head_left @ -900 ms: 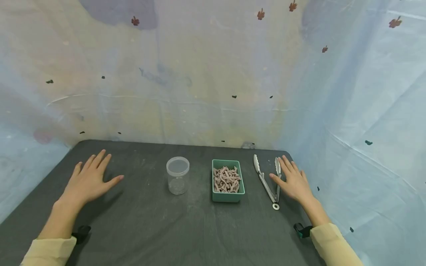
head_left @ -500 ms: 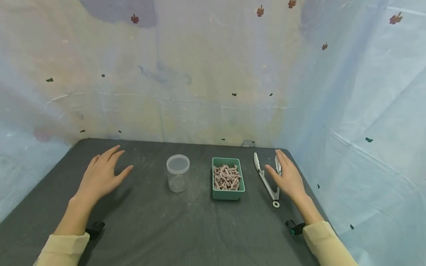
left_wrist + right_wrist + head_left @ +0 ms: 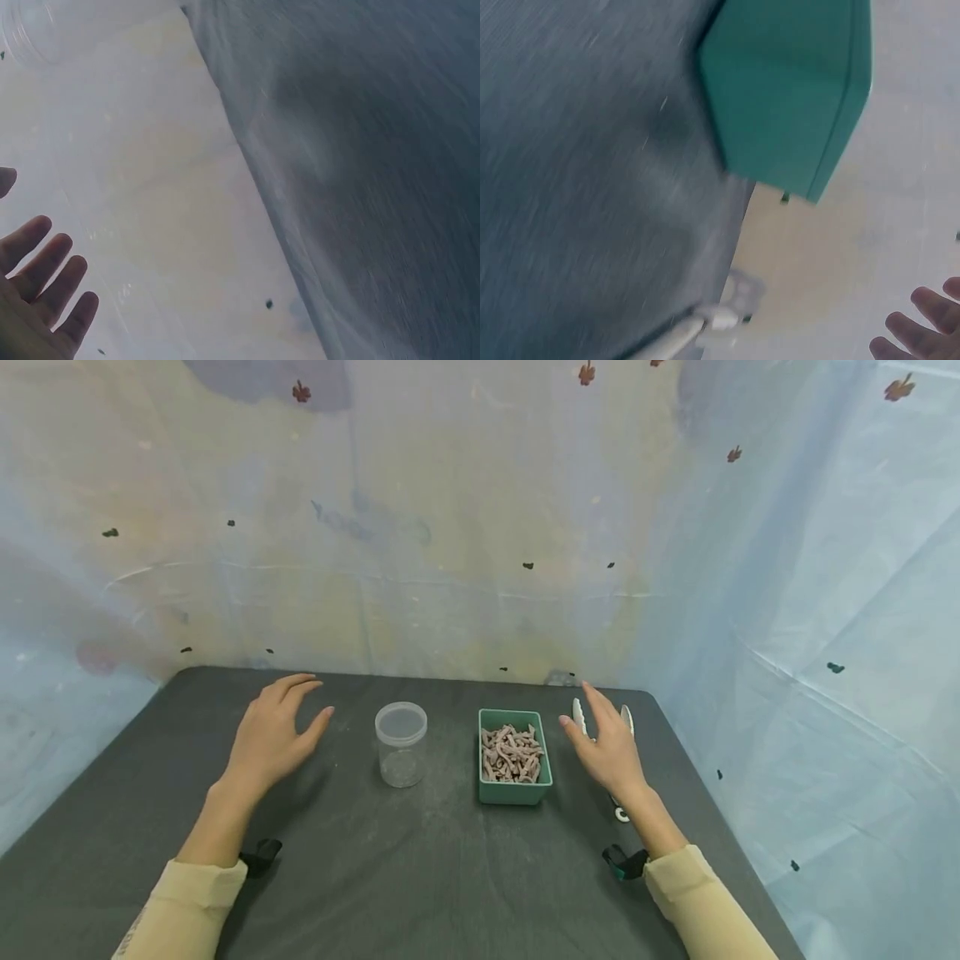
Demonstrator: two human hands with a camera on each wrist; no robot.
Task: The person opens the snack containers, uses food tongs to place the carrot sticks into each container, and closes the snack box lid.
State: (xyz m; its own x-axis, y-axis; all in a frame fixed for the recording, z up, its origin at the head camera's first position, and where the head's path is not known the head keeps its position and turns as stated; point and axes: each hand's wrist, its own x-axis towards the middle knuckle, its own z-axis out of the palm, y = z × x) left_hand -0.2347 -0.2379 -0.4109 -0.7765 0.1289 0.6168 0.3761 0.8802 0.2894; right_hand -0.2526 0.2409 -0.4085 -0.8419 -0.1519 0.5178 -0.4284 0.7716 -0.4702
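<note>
In the head view my left hand [image 3: 268, 739] hovers left of a clear plastic jar [image 3: 401, 745] with a translucent lid, its fingers relaxed and apart from it. My right hand [image 3: 606, 747] is over the metal tongs [image 3: 621, 814], hiding much of them, and just right of a green rectangular container [image 3: 516, 793]. Greyish-brown strips [image 3: 512, 753] fill that container. Neither hand holds anything. The right wrist view has the green container [image 3: 787, 97] close up, with a blurred part of the tongs [image 3: 671, 337] below. The jar's clear curved edge [image 3: 30, 34] enters the left wrist view's corner.
A dark grey cloth covers the table [image 3: 420, 877]. Behind and to the right hangs a pale patterned sheet [image 3: 450, 527] with small leaf-like marks, meeting the table's far and right edges.
Both hands have moved inward: the left rightward toward the jar, the right leftward across the tongs toward the green container. The jar, container and tongs stay in place on the table.
</note>
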